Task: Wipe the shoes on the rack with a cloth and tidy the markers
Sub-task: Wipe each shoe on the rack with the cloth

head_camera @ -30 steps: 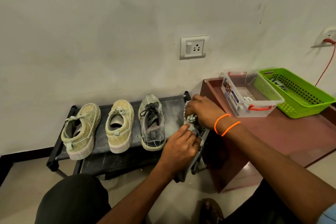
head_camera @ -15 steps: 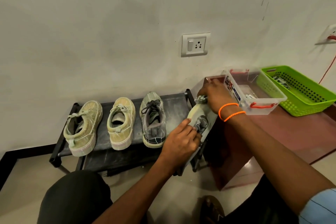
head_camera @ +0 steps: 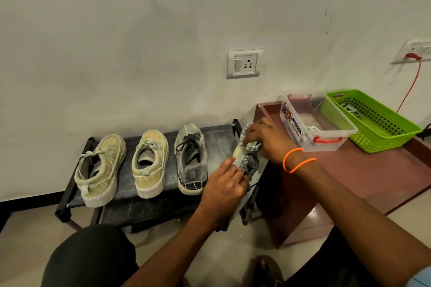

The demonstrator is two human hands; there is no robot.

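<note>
The grey shoe (head_camera: 249,165) lies tilted at the right end of the black rack (head_camera: 219,133), long axis running toe toward the wall, heel toward me. My left hand (head_camera: 224,184) grips its heel end; my right hand (head_camera: 263,140) presses a bunched cloth (head_camera: 254,145) on the toe. Three shoes stand alongside, toes to the white wall (head_camera: 140,42). Beige tile floor (head_camera: 233,247).

A white wall (head_camera: 140,30) stands at the far side. On it is a switch and socket plate (head_camera: 244,63). Far to the right, a red cord (head_camera: 411,86) hangs from another wall socket (head_camera: 419,50). A green basket (head_camera: 384,133) sits on a low brown table (head_camera: 363,177), just beside a clear box (head_camera: 326,133) with red handles.
</note>
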